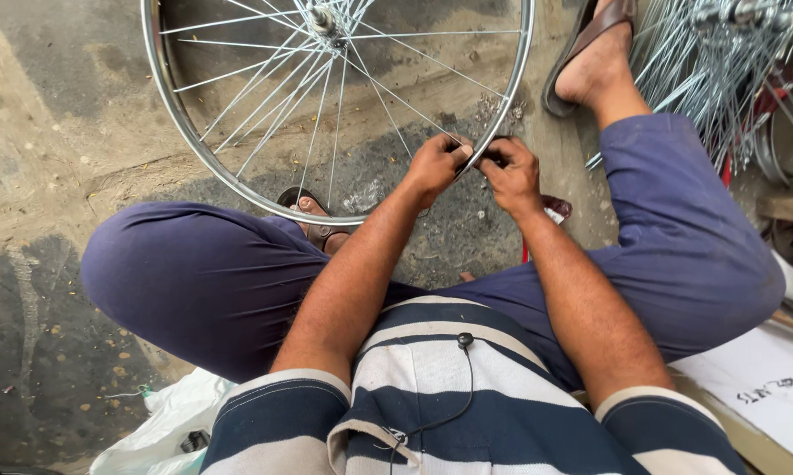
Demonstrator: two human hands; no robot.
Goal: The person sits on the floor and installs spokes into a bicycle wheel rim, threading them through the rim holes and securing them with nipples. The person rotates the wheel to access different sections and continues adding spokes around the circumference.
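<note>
One spoked bicycle wheel rim (181,119) lies on the ground; two hands, left hand (433,164) and right hand (511,173), meet at it; two sandals (581,44) (304,209) show; one bundle of loose spokes (713,62); one white plastic bag (163,422)

The top edge of the picture is cutting off the upper part of the wheel rim (204,154), and its hub (323,18) is showing only partly. The left hand (434,164) and the right hand (511,173) are covering the rim where they are meeting, so any small part between the fingers is staying hidden. The right edge is cutting the bundle of spokes (704,62).
</note>
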